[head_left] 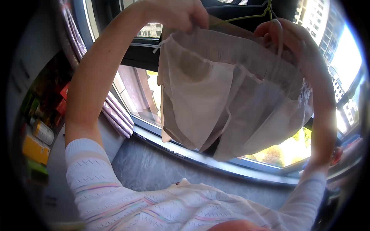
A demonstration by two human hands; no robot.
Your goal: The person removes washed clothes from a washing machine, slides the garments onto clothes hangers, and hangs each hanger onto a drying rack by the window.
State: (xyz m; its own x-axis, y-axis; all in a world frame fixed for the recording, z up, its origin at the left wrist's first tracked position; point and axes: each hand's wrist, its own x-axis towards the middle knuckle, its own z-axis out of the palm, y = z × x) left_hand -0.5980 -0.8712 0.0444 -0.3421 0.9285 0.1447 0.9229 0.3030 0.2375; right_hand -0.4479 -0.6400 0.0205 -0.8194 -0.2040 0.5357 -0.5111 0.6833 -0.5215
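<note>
A pair of light beige shorts (200, 100) hangs in front of a window, with an elastic waistband at the top and what look like pocket linings showing. My left hand (179, 15) grips the waistband at its left end, fingers closed. My right hand (283, 38) is closed round the waistband's right end, beside a pale curved tube or cord. Just behind and above the waistband is a yellow-green hanger (250, 16), its hook between my hands. The shorts hide most of its lower part.
A window frame (185, 150) runs behind the shorts, with buildings outside. A lilac curtain (117, 115) hangs at the left. Farther left stand a jar (43, 132) and a yellow box (35, 149). Dark hanging items are at the top.
</note>
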